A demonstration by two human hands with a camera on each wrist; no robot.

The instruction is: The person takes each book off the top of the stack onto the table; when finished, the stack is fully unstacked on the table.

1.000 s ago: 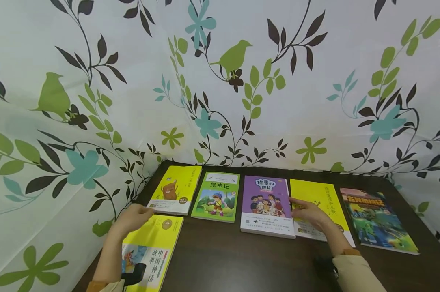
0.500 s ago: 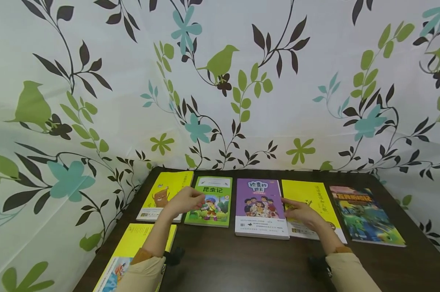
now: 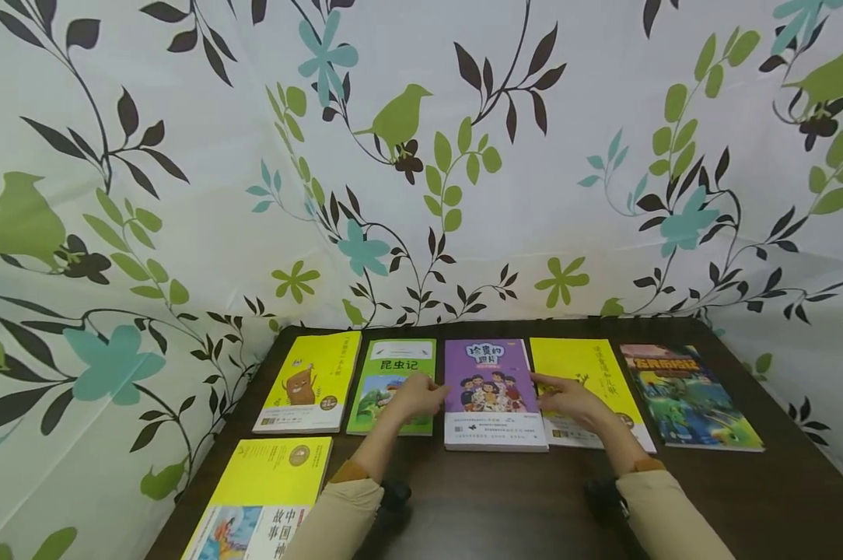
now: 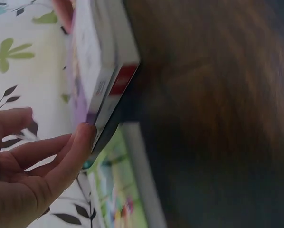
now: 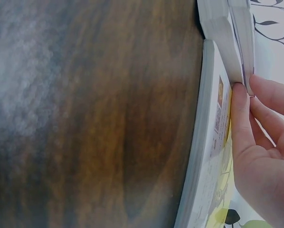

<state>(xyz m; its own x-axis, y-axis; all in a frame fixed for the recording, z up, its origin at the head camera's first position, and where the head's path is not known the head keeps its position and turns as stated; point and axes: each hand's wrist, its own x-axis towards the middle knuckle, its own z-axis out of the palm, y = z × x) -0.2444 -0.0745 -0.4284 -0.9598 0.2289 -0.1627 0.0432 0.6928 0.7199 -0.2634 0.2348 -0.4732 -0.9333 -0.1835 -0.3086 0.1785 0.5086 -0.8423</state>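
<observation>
A purple book [image 3: 494,393] with a group of cartoon children on its cover lies in the middle of the row. The left wrist view shows it stacked on another book [image 4: 124,80] with a red mark on the spine. My left hand [image 3: 418,398] reaches over the green book [image 3: 400,351], a fingertip at the purple book's left edge and the other fingers spread. From the other side, my right hand [image 3: 577,403] pinches the purple book's right edge between thumb and finger, above the yellow book [image 3: 578,351]. The stack's lower book is hidden in the head view.
Farther left lie a yellow book with a brown cartoon figure [image 3: 301,386] and, nearer me, another yellow book [image 3: 267,468]. A colourful picture-covered book [image 3: 694,400] lies at the right. The dark wooden table [image 3: 491,505] meets a leaf-patterned wall covering [image 3: 463,257] behind.
My left hand has moved right, from the yellow books across the green book to the purple book's left edge. My right hand stays at the right edge. The head view has shifted.
</observation>
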